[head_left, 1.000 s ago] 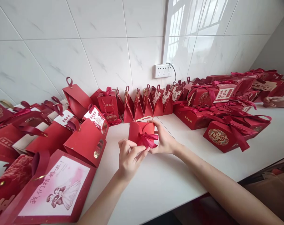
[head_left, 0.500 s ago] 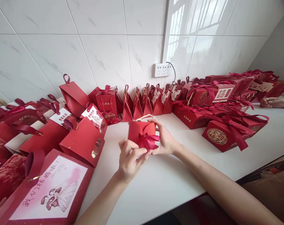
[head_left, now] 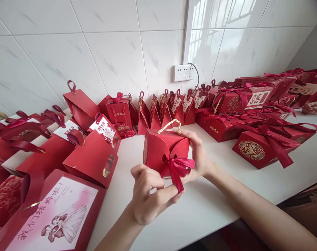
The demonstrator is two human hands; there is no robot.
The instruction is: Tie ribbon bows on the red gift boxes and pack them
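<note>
I have the right hand (head_left: 198, 157) clamped around the right side of a small red paperboard gift box (head_left: 158, 143), held upright just in front of me over the white tabletop (head_left: 189, 216); I cannot tell whether its base touches. The left hand (head_left: 150, 195) has its fingertips pinched together on the hanging tail of a crimson satin ribbon (head_left: 179, 167), glossy and softly creased. The ribbon gathers below two round punched holes in the front, where curved flaps meet in a rounded notch. Over the top arches a pale twisted rope handle (head_left: 168, 122). My right fingers hide part of the box's side.

Close behind stands a row of slim triangular cartons (head_left: 159, 118) with small loops on top, limiting room at the back. To my left crowd smooth red cartons (head_left: 86, 160) with ribbon loops, and a flat bridal-couple box (head_left: 52, 219) lies beside the left forearm. Ribbon-tied boxes (head_left: 252, 150) pile up on the right, near another person's hand (head_left: 314, 107). Shiny, grey-veined wall tiles (head_left: 116, 62) carry a white socket strip (head_left: 183, 73) with a dark cable (head_left: 197, 75).
</note>
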